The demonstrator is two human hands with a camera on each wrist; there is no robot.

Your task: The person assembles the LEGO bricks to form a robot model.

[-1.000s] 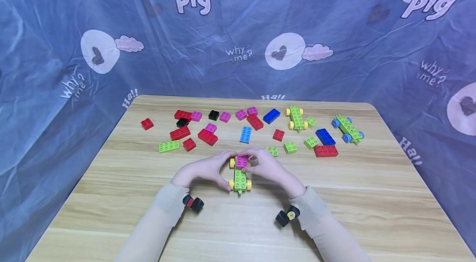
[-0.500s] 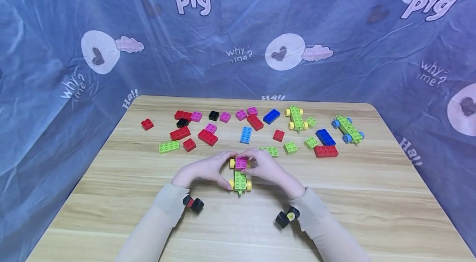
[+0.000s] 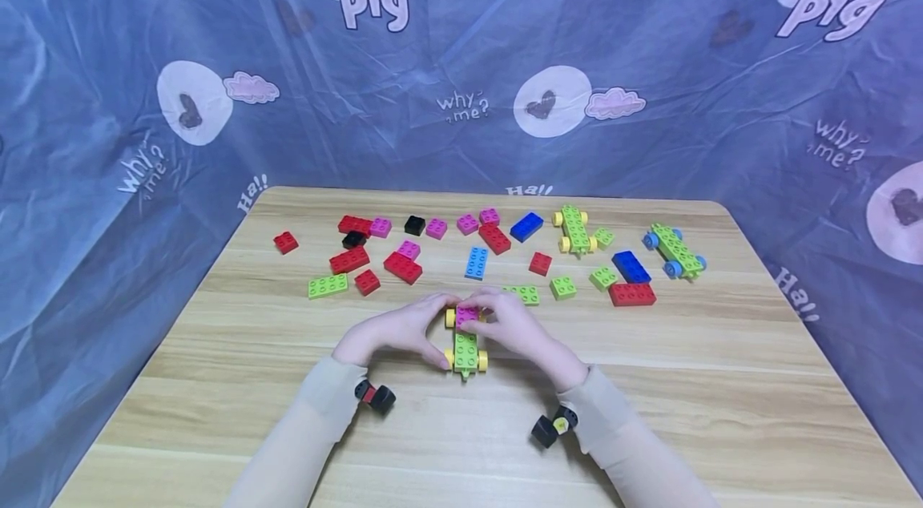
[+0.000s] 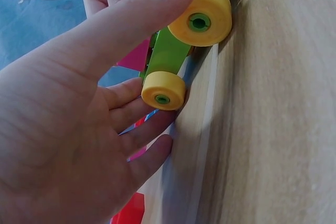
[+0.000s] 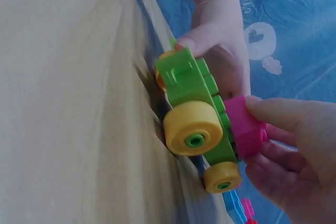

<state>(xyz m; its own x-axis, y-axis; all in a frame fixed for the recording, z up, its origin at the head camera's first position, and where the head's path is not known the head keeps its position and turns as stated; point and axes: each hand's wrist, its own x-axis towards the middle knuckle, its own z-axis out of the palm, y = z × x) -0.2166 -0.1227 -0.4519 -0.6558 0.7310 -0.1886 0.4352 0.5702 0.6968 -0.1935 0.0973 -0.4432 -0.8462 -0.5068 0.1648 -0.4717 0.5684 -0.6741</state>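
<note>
A green toy car base [image 3: 465, 354] with yellow wheels stands on the table in front of the person. The left hand [image 3: 404, 329] holds it from the left side. In the left wrist view its thumb lies on the nearer yellow wheel [image 4: 202, 17], with fingertips at the farther wheel [image 4: 164, 91]. A pink brick [image 5: 243, 127] sits over the studs toward the far end of the base. The right hand [image 3: 513, 324] pinches that brick between thumb and fingers. Whether the brick is fully pressed down, I cannot tell.
Loose red, pink, black, green and blue bricks lie beyond the hands, among them a light blue one [image 3: 476, 262]. Two more green car bases stand at the back right, one yellow-wheeled [image 3: 574, 229], one blue-wheeled [image 3: 675, 250]. A printed blue cloth [image 3: 461, 147] hangs behind the table.
The right hand has shifted slightly left, its thumb now covering more of the pink brick. The brick has straightened a little on the car base. The left hand looks still.
</note>
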